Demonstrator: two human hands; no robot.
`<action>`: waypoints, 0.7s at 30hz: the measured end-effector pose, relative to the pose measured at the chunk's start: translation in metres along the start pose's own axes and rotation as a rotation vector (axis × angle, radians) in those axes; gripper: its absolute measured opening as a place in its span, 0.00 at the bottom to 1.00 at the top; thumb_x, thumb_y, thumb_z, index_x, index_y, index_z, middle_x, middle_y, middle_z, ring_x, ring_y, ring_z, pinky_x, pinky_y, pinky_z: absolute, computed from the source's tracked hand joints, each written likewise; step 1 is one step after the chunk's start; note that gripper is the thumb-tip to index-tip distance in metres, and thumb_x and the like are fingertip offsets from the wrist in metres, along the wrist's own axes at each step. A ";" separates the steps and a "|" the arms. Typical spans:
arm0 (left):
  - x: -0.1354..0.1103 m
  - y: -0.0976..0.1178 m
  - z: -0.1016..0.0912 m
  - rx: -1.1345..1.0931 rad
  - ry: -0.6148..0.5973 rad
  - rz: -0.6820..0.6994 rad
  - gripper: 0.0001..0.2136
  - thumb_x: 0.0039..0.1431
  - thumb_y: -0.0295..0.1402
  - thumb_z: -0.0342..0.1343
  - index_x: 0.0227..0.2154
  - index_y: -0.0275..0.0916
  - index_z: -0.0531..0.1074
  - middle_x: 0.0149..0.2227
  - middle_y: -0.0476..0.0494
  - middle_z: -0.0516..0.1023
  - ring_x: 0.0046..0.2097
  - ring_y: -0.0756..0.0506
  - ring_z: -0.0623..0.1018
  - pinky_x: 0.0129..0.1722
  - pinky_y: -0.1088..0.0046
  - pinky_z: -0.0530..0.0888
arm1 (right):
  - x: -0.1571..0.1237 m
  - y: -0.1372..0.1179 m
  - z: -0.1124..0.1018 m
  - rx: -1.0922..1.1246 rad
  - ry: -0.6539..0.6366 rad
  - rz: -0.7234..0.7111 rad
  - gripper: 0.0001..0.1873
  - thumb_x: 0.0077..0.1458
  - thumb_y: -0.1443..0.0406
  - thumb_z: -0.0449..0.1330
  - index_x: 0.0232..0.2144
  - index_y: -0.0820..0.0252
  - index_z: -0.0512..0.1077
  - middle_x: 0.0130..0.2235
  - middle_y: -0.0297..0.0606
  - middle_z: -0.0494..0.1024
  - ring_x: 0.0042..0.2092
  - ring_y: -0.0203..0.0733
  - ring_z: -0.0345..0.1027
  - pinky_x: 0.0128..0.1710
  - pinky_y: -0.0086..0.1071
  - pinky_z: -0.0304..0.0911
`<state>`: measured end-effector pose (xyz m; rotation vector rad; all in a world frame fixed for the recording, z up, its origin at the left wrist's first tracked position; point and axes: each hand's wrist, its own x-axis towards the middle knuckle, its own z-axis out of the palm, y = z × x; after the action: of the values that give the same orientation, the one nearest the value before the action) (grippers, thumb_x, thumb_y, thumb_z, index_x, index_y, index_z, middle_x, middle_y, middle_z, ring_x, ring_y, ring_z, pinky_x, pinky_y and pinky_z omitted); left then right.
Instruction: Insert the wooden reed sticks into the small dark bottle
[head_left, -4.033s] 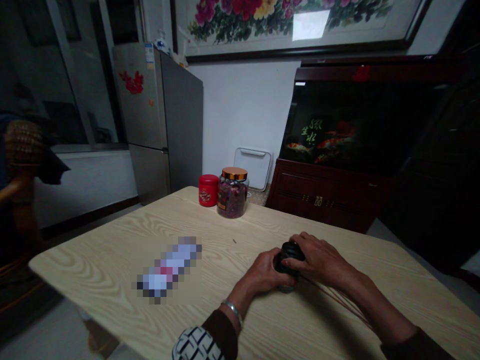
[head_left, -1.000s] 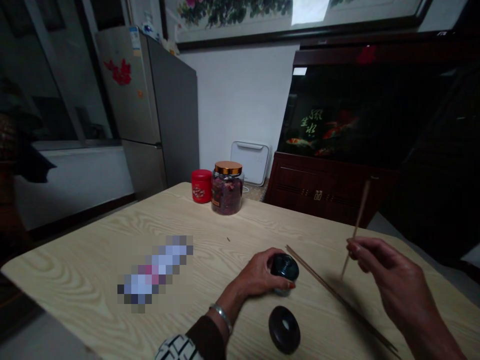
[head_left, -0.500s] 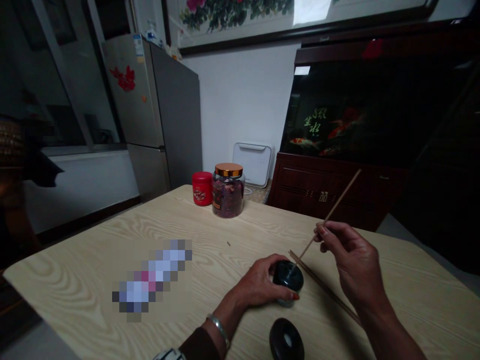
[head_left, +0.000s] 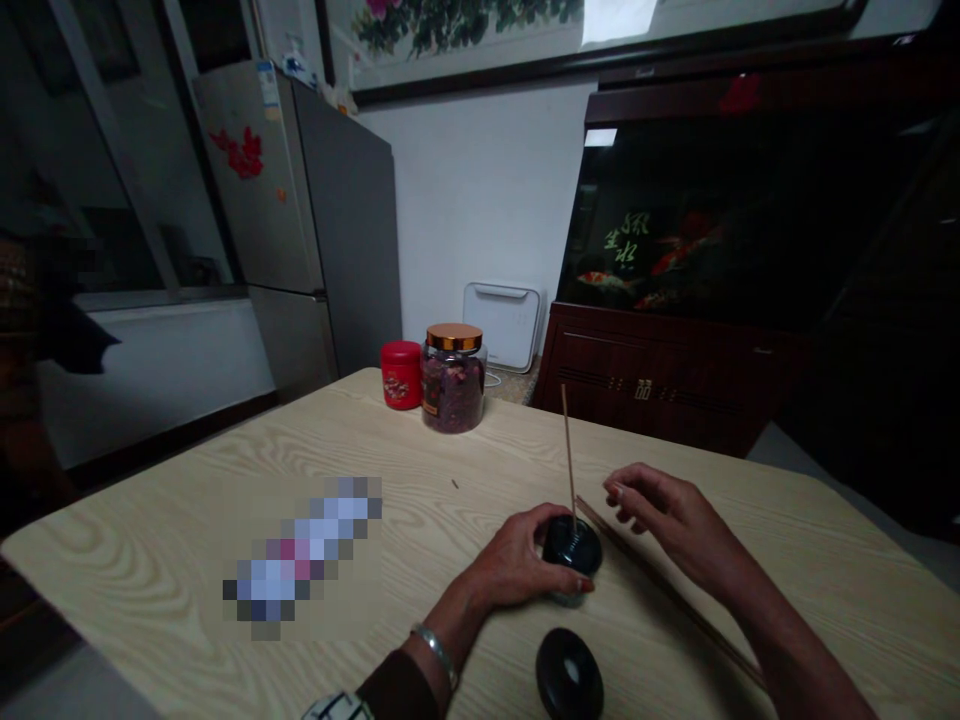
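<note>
My left hand [head_left: 517, 560] is wrapped round a small dark bottle [head_left: 583, 555] with a ridged neck, its thumb along the near side. A thin wooden stick [head_left: 568, 445] stands almost upright in the bottle's mouth. Right of it, my right hand [head_left: 667, 515] hovers with loosely bent fingers and holds nothing. Beneath that hand, more thin sticks [head_left: 675, 592] lie together on the table, partly hidden by the right forearm. A black rounded lid-like piece [head_left: 559, 675] rests on the table in front of the bottle.
On the wood-grain table [head_left: 300, 450] stand a red canister [head_left: 401, 376] and a copper-lidded jar [head_left: 453, 390] of dried petals. A blurred-out packet [head_left: 300, 555] lies at left, a tiny brown fragment [head_left: 454, 484] near the middle. Behind are a fridge [head_left: 349, 220] and fish tank [head_left: 675, 220].
My right hand has let go of the stick and drawn down slightly. The stick, which leaned right before, now stands nearly upright in the bottle. My left hand keeps its hold.
</note>
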<state>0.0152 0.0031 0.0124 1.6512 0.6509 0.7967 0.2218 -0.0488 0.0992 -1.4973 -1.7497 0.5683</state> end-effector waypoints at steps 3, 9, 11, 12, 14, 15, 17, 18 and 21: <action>0.000 -0.003 0.000 -0.008 -0.003 -0.016 0.34 0.35 0.36 0.75 0.50 0.38 0.74 0.42 0.42 0.79 0.45 0.41 0.76 0.44 0.69 0.71 | -0.001 0.028 -0.019 -0.319 -0.069 0.057 0.11 0.57 0.58 0.55 0.27 0.56 0.73 0.29 0.36 0.78 0.32 0.42 0.70 0.31 0.32 0.61; 0.000 -0.004 -0.001 -0.015 -0.008 -0.010 0.34 0.36 0.36 0.75 0.50 0.37 0.73 0.43 0.41 0.79 0.46 0.40 0.76 0.45 0.68 0.71 | -0.006 0.082 -0.012 -0.633 -0.242 0.228 0.04 0.45 0.67 0.59 0.25 0.56 0.75 0.31 0.38 0.79 0.33 0.43 0.71 0.30 0.32 0.55; 0.000 -0.002 -0.001 -0.024 -0.022 -0.013 0.34 0.36 0.36 0.75 0.50 0.36 0.73 0.43 0.40 0.79 0.46 0.40 0.76 0.46 0.68 0.71 | -0.006 0.091 -0.007 -0.627 -0.248 0.233 0.04 0.45 0.67 0.60 0.25 0.56 0.75 0.31 0.38 0.79 0.33 0.43 0.71 0.30 0.32 0.54; 0.000 -0.002 -0.001 -0.029 -0.027 -0.011 0.34 0.36 0.36 0.75 0.50 0.36 0.73 0.43 0.40 0.79 0.46 0.41 0.76 0.46 0.68 0.71 | -0.006 0.093 -0.006 -0.621 -0.246 0.237 0.04 0.45 0.67 0.60 0.25 0.56 0.75 0.31 0.38 0.79 0.33 0.42 0.70 0.30 0.32 0.54; 0.000 -0.001 -0.001 -0.036 -0.031 -0.010 0.34 0.36 0.36 0.74 0.50 0.35 0.73 0.43 0.40 0.79 0.45 0.41 0.76 0.46 0.68 0.71 | -0.006 0.095 -0.005 -0.607 -0.251 0.243 0.04 0.45 0.68 0.59 0.24 0.56 0.75 0.30 0.37 0.79 0.32 0.41 0.70 0.30 0.31 0.54; 0.000 -0.001 0.000 -0.037 -0.029 -0.010 0.34 0.36 0.36 0.74 0.50 0.35 0.73 0.43 0.40 0.79 0.45 0.41 0.76 0.45 0.68 0.71 | -0.006 0.095 -0.006 -0.601 -0.254 0.246 0.04 0.46 0.68 0.59 0.24 0.56 0.75 0.29 0.37 0.78 0.31 0.40 0.70 0.30 0.31 0.53; 0.000 -0.003 0.000 -0.034 -0.023 -0.010 0.34 0.36 0.36 0.75 0.50 0.35 0.73 0.43 0.40 0.79 0.45 0.41 0.76 0.45 0.68 0.71 | -0.006 0.094 -0.007 -0.593 -0.263 0.250 0.05 0.46 0.68 0.59 0.24 0.57 0.75 0.29 0.36 0.79 0.31 0.40 0.69 0.30 0.30 0.53; 0.000 -0.003 0.000 -0.033 -0.020 -0.009 0.34 0.36 0.36 0.74 0.50 0.35 0.73 0.43 0.40 0.78 0.45 0.41 0.76 0.45 0.68 0.71 | -0.006 0.093 -0.007 -0.593 -0.266 0.250 0.05 0.46 0.68 0.59 0.24 0.57 0.75 0.29 0.36 0.79 0.31 0.40 0.69 0.30 0.30 0.53; 0.000 -0.003 -0.001 -0.019 -0.021 -0.008 0.33 0.36 0.37 0.74 0.49 0.36 0.73 0.42 0.41 0.78 0.44 0.42 0.76 0.44 0.69 0.71 | -0.006 0.089 -0.008 -0.613 -0.266 0.248 0.06 0.49 0.67 0.57 0.25 0.57 0.75 0.30 0.38 0.79 0.32 0.40 0.69 0.31 0.31 0.54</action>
<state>0.0149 0.0044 0.0093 1.6367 0.6329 0.7774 0.2846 -0.0361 0.0363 -2.1639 -2.0737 0.3774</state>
